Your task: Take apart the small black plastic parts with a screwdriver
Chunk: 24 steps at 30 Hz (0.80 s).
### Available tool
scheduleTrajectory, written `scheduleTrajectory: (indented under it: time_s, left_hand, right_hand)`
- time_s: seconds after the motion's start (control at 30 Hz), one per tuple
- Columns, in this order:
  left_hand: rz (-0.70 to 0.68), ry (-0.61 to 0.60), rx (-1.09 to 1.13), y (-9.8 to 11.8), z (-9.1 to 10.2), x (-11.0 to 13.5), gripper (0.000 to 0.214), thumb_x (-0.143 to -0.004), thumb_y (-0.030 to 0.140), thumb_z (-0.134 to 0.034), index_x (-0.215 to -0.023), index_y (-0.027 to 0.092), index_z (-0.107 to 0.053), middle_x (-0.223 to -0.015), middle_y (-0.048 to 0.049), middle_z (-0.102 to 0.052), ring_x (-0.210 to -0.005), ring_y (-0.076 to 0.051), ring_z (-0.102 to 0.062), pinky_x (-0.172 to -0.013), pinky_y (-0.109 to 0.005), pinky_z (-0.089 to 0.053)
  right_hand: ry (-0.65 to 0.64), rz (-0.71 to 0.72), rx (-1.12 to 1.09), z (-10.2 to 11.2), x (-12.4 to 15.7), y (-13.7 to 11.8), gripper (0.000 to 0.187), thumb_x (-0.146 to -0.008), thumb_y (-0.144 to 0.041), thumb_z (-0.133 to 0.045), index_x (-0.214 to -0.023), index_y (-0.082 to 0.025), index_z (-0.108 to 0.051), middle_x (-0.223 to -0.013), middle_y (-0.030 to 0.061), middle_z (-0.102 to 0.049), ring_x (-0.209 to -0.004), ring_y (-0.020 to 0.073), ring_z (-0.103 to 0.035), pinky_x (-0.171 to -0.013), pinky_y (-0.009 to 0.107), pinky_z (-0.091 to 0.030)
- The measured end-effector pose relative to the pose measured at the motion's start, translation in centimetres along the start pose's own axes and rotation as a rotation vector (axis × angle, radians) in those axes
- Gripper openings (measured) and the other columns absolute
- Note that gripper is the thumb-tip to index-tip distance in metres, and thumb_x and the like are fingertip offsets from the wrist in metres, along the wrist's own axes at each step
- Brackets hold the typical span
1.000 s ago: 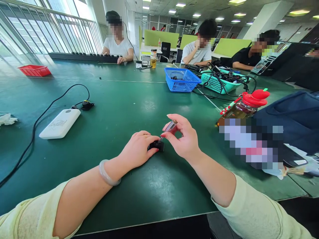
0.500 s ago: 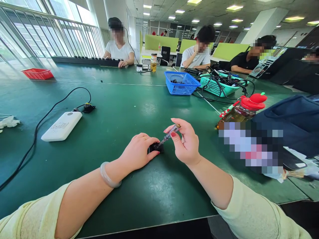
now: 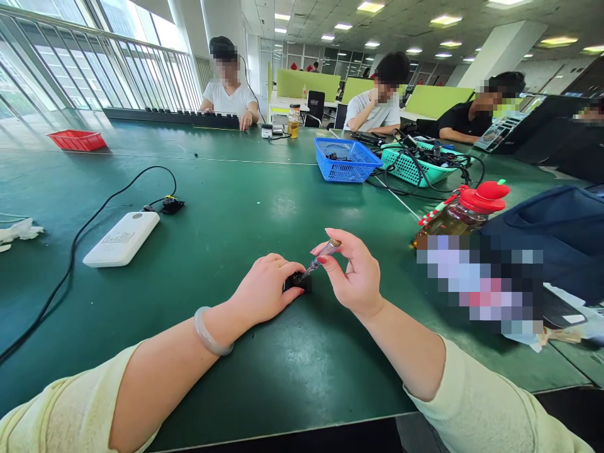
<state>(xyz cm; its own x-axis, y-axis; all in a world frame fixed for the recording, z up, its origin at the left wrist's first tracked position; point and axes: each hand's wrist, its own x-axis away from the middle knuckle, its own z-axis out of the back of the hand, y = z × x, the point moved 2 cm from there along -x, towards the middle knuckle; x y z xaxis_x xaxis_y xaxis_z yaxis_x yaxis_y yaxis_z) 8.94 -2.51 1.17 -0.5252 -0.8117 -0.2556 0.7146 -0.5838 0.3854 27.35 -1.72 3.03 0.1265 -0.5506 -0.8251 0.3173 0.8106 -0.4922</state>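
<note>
My left hand (image 3: 267, 286) pinches a small black part (image 3: 306, 284) against the green table, thumb on the near side and fingers on the far side. What kind of part it is I cannot make out, as the fingers cover much of it. Between the thumb and fingers of my right hand (image 3: 356, 274) is a small screwdriver (image 3: 326, 253) with a clear handle. It slants down to the left, its tip at the top of the black part. Whether the tip sits in a screw is too small to see.
Left on the green table (image 3: 226, 207) lie a white power bank (image 3: 123, 240), a black cable (image 3: 75, 242) and a small black module (image 3: 172, 205). Farther off are a red tray (image 3: 78, 141), a blue basket (image 3: 348, 170) and a green basket (image 3: 415, 170) of cables. A red-lidded bottle (image 3: 484, 198) stands right.
The whole view has shifted slightly. My right fingers have changed their hold on the screwdriver handle, the index finger bending over its end. The black part stays in my left hand.
</note>
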Motion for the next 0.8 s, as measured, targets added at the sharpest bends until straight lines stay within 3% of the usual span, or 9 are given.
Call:
scheduleTrajectory:
  time_s: [0.27,0.5,0.8]
  left_hand:
    - [0.026,0.002,0.017,0.09,0.1,-0.03,0.029,-0.089,0.032,-0.07,-0.117,0.023,-0.069,-0.103,-0.0073,-0.075,-0.107,-0.029,-0.064,-0.098,-0.049,-0.051]
    - [0.025,-0.005,0.008,0.09,0.1,-0.06,0.028,-0.09,0.032,-0.07,-0.116,0.023,-0.069,-0.104,-0.007,-0.075,-0.107,-0.029,-0.064,-0.099,-0.05,-0.05]
    - [0.018,-0.007,0.034,0.12,0.18,0.02,0.028,-0.089,0.031,-0.07,-0.115,0.023,-0.069,-0.103,-0.0068,-0.075,-0.106,-0.028,-0.065,-0.099,-0.049,-0.051]
  right_hand:
    - [0.034,-0.032,-0.096,0.25,-0.04,-0.21,0.03,-0.103,-0.025,-0.047,-0.133,-0.029,-0.052,-0.096,0.0042,-0.073,-0.088,0.02,-0.075,-0.078,0.042,-0.066]
    - [-0.023,-0.022,-0.125,0.29,-0.19,-0.29,0.032,-0.104,-0.022,-0.045,-0.134,-0.031,-0.05,-0.096,0.0035,-0.072,-0.084,0.0179,-0.073,-0.076,0.04,-0.065]
    - [-0.01,-0.078,-0.084,0.26,-0.44,-0.13,0.032,-0.099,-0.028,-0.058,-0.13,-0.031,-0.054,-0.093,0.0013,-0.069,-0.081,0.0176,-0.071,-0.081,0.041,-0.063]
